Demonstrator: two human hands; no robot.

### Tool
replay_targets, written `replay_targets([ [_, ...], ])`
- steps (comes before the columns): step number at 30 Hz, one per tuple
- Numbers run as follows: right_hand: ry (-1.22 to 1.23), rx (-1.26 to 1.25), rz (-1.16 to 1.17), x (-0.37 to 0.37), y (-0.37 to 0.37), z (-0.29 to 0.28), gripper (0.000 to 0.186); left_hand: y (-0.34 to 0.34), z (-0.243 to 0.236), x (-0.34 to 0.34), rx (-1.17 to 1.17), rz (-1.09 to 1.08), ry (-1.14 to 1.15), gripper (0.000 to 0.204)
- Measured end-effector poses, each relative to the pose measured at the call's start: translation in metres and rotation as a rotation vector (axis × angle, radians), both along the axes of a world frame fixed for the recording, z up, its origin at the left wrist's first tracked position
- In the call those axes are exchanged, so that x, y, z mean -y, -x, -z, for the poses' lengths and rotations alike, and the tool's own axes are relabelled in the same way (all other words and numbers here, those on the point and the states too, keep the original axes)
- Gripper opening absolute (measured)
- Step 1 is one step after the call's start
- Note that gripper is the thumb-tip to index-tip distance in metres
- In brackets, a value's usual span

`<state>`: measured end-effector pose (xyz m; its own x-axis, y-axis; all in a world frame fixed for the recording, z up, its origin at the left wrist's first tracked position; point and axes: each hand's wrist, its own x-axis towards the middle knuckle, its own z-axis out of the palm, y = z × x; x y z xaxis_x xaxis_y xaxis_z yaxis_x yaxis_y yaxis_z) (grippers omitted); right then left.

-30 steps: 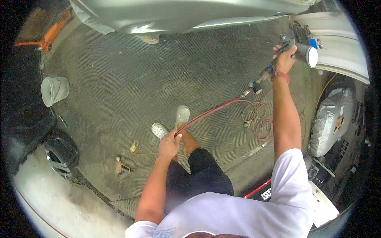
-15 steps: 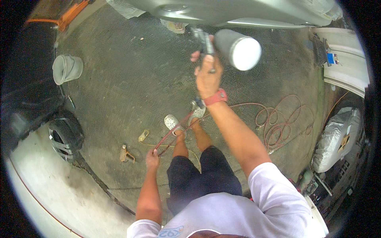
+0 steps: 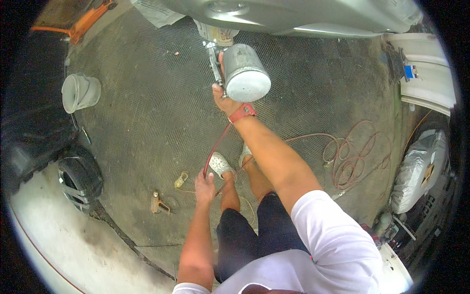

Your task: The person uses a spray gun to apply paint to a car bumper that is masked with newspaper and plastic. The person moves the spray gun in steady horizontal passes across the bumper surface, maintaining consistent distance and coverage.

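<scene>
My right hand (image 3: 223, 94), with a red band on the wrist, grips a metal spray gun (image 3: 213, 58) with a large silver cup (image 3: 245, 71) on it, raised at the upper middle. My forearm reaches up from the lower right. A red hose (image 3: 216, 146) runs from under that wrist down to my left hand (image 3: 205, 188), whose fingers are closed round it at the lower middle. Beyond the gun is a silver-green car panel (image 3: 313, 17), with masking paper (image 3: 156, 12) hanging from its lower edge.
A white bucket (image 3: 73, 93) and black tire (image 3: 78, 179) are at left, near an orange jack (image 3: 78, 29). A small tool (image 3: 157, 205) lies by my feet. Hose coils (image 3: 350, 161) lie right, beside white panels (image 3: 426, 83) and a covered wheel (image 3: 413, 171).
My right hand with the spray gun has swung from the upper right to the middle, below the car panel, turning the cup. My left hand has moved slightly lower, still on the hose.
</scene>
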<state>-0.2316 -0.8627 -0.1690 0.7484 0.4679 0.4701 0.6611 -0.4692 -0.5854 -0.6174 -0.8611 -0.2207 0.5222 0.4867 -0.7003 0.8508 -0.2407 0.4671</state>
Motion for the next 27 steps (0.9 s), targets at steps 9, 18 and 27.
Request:
replay_targets([
  [9, -0.445, -0.04, 0.224, 0.046, -0.035, 0.009, 0.091, -0.055, 0.026, -0.035, 0.022, 0.031, -0.057, 0.073],
  [18, -0.709, -0.333, 0.637, 0.108, -0.03, -0.058, 0.069, 0.038, 0.033, -0.051, -0.089, -0.063, -0.028, 0.059],
  [27, -0.578, -0.772, 0.204, 0.032, 0.002, -0.087, 0.063, 0.124, 0.003, -0.03, -0.233, -0.161, -0.095, 0.043],
])
